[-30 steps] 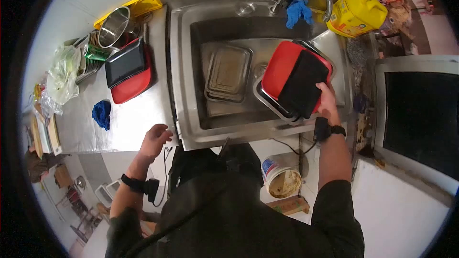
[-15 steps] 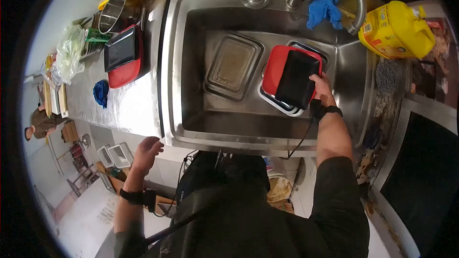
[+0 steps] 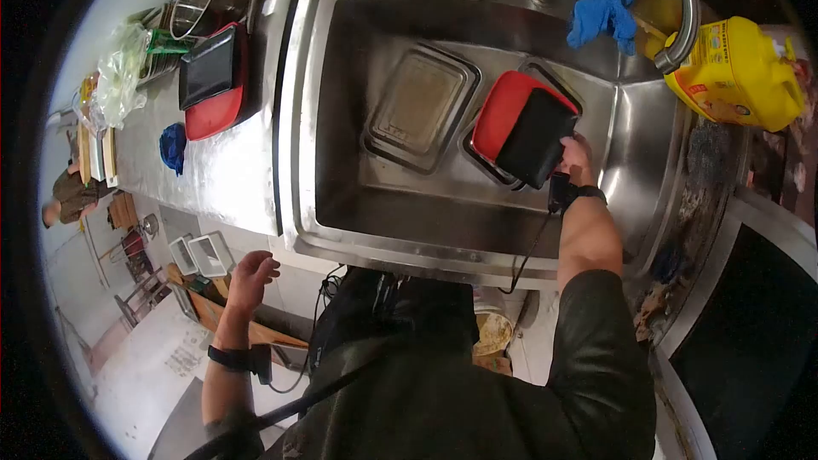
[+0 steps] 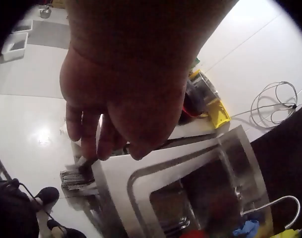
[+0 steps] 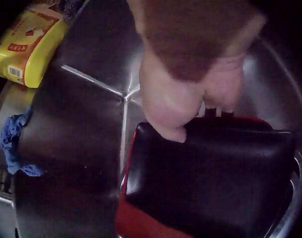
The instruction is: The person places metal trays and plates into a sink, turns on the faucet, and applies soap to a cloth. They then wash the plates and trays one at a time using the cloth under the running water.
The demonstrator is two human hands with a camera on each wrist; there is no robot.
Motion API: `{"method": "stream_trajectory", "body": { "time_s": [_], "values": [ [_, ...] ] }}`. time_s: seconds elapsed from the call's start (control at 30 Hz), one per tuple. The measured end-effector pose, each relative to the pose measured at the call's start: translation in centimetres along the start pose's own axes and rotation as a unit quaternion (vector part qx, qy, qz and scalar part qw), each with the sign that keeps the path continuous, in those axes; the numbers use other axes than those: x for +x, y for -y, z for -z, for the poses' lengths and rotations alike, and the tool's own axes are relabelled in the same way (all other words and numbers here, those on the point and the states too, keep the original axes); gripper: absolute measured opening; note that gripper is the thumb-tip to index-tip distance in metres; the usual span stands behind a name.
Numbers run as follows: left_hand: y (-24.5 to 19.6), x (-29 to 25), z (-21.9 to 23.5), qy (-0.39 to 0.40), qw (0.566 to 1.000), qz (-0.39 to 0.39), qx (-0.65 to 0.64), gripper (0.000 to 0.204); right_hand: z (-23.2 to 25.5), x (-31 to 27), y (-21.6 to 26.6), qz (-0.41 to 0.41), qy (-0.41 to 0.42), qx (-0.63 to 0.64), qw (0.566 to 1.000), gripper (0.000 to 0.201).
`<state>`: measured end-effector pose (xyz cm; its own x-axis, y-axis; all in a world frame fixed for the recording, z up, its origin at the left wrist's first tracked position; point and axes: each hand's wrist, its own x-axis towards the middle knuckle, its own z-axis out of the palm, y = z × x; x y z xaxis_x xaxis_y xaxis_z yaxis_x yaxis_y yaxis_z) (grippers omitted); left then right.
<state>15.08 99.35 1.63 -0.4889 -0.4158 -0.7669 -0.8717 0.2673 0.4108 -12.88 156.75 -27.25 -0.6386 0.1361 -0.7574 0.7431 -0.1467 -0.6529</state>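
My right hand (image 3: 578,159) grips the right edge of a black tray (image 3: 537,138) stacked with a red tray (image 3: 496,111), low over the sink. In the right wrist view the thumb (image 5: 174,134) lies on top of the black tray and the other fingers go underneath, partly hidden. Beneath this pair, a metal tray (image 3: 560,81) on the sink floor shows only at its edges. Left of it lie stacked rectangular metal trays (image 3: 417,106). My left hand (image 3: 249,279) hangs in front of the counter with loosely bent fingers, holding nothing.
The steel sink (image 3: 375,257) has a curved faucet (image 3: 688,17), a blue cloth (image 3: 601,17) and a yellow jug (image 3: 734,72) at back right. On the left counter sit another black tray (image 3: 209,70) over a red tray (image 3: 215,115), a metal pot (image 3: 198,4) and a dark blue cloth (image 3: 173,149).
The head view has shifted over the sink. My right hand keeps its grip on the black and red trays over the metal tray. My left hand has drawn back from the counter edge.
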Motion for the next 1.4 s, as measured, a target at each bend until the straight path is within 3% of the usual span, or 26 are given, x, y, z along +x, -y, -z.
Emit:
{"method": "stream_trajectory", "body": {
  "time_s": [0.03, 0.1, 0.2, 0.23, 0.4, 0.43, 0.5, 0.57, 0.67, 0.83, 0.97, 1.03, 1.1, 1.27, 1.4],
  "values": [
    [0.1, 0.1, 0.2, -0.002, 1.000, -0.005, -0.007, 0.032, -0.5, -1.1, 0.8, 0.002, 0.002, 0.000, 1.000, 0.037],
    [0.0, -0.1, 0.4, -0.008, 1.000, -0.004, -0.005, 0.033, -2.2, -4.4, 3.1, 0.008, -0.079, -0.090, 0.993, 0.038],
    [1.5, 0.0, 0.5, -0.014, 1.000, 0.004, -0.002, 0.033, -1.4, -1.8, 0.0, 0.003, -0.118, -0.145, 0.982, 0.041],
    [2.0, -0.1, 0.4, -0.015, 1.000, 0.016, 0.000, 0.034, 0.9, 2.2, -3.2, -0.027, -0.085, -0.216, 0.972, 0.049],
    [2.8, -1.3, -0.4, 0.005, 0.999, 0.006, -0.032, 0.032, -1.0, -0.5, -1.6, -0.043, -0.124, -0.162, 0.978, 0.059],
    [3.0, -1.1, -0.4, 0.005, 0.999, 0.007, -0.035, 0.032, -1.1, -1.9, -0.5, -0.041, -0.124, -0.166, 0.977, 0.059],
    [3.9, -0.4, -0.6, 0.001, 1.000, 0.005, -0.021, 0.032, -1.2, -5.3, 2.4, -0.009, -0.024, -0.195, 0.980, 0.057],
    [4.3, 0.5, -0.7, 0.005, 0.999, -0.009, -0.048, 0.032, -1.2, -8.4, 4.1, 0.017, -0.028, -0.221, 0.975, 0.054],
    [3.5, 1.5, -0.8, 0.017, 0.998, -0.035, -0.052, 0.030, -1.6, -14.5, 7.4, -0.060, -0.053, -0.233, 0.969, 0.056],
    [3.0, 3.8, 0.0, 0.042, 0.993, -0.090, -0.057, 0.028, 0.1, -19.7, 7.0, -0.027, -0.026, -0.171, 0.985, 0.060],
    [3.7, 4.5, 1.2, 0.040, 0.990, -0.114, -0.078, 0.029, -1.0, -25.3, 7.0, -0.010, -0.032, -0.118, 0.992, 0.049],
    [5.5, 5.6, 1.9, 0.060, 0.987, -0.121, -0.087, 0.032, -1.5, -27.2, 6.6, 0.026, 0.008, -0.065, 0.998, 0.046],
    [6.0, 5.6, 2.5, 0.066, 0.986, -0.131, -0.080, 0.033, -1.0, -27.7, 5.2, 0.067, 0.028, -0.085, 0.994, 0.047],
    [7.4, 5.5, 3.6, 0.043, 0.982, -0.143, -0.116, 0.033, -4.7, -32.7, 4.4, 0.071, 0.015, -0.096, 0.993, 0.043],
    [9.1, 6.1, 4.3, 0.046, 0.981, -0.134, -0.133, 0.034, -5.8, -34.4, 3.2, 0.042, 0.013, -0.104, 0.994, 0.055]
  ]
}}
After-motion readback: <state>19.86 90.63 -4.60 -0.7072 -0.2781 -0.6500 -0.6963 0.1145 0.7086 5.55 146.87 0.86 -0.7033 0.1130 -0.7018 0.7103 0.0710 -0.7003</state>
